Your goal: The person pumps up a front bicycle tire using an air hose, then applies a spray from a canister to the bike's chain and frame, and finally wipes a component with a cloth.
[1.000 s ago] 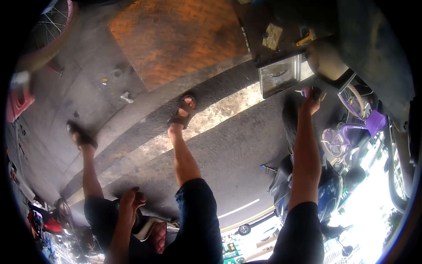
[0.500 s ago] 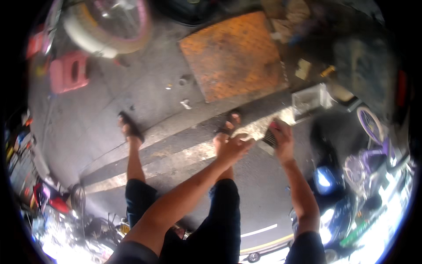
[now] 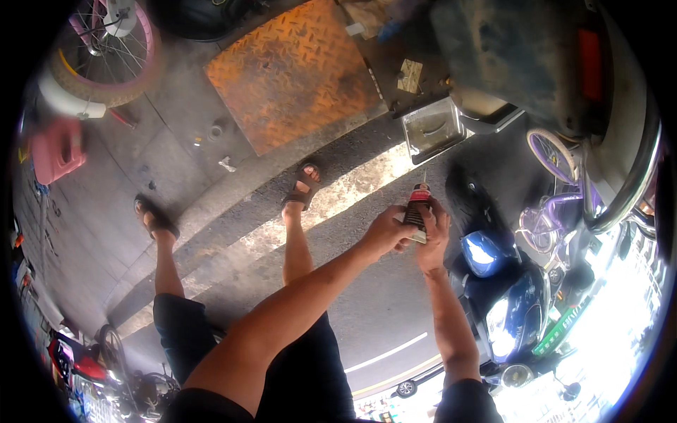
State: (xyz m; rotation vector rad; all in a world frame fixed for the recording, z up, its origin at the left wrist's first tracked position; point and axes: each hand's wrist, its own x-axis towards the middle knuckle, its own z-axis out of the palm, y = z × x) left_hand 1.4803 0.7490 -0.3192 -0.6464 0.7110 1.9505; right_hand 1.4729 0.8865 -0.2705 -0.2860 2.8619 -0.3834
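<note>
My left hand and my right hand are together right of centre, both closed on a small dark can with a red band and a thin nozzle pointing up; my fingers hide part of it. Below them is grey pavement with a pale curb strip. A shallow metal-rimmed tray lies just beyond the can. My sandalled feet stand on the pavement and curb, to the left of my hands.
A rusty orange plate lies ahead. A pink-rimmed bicycle wheel and pink stool are at left. At right are a blue scooter, a purple bicycle and a large dark panel with a red strip.
My left hand has risen from near my lap to join the right on the can. My right hand has moved down and left from beside the tray, bringing the can.
</note>
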